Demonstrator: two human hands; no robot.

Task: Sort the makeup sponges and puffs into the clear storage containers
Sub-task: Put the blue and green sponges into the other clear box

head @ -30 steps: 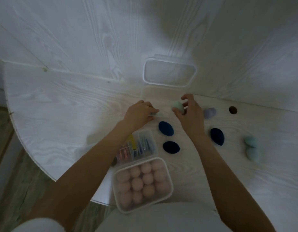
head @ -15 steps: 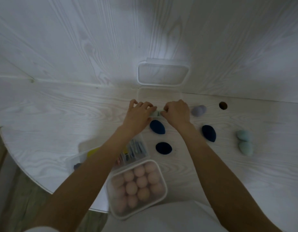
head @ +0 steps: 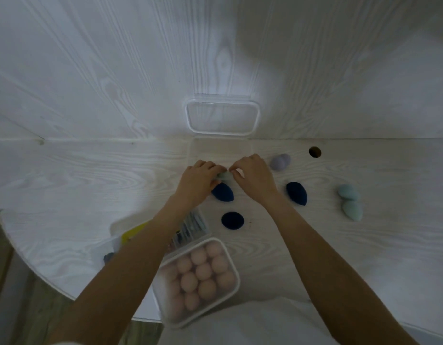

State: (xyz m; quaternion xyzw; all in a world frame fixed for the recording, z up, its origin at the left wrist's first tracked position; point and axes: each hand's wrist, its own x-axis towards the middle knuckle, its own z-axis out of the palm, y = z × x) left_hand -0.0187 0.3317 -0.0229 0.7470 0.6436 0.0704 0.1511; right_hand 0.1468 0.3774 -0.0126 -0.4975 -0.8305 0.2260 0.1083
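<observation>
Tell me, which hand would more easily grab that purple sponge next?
Right, probably. The right hand sits just beside the purple sponge, while the left hand is farther away, with the right hand between them. Both hands seem to pinch a pale green sponge, so that must be released first.

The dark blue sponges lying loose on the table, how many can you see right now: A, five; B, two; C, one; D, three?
D: three dark blue sponges lie loose on the table, one beside the left hand, one nearer the person, and one beyond the right hand.
</observation>
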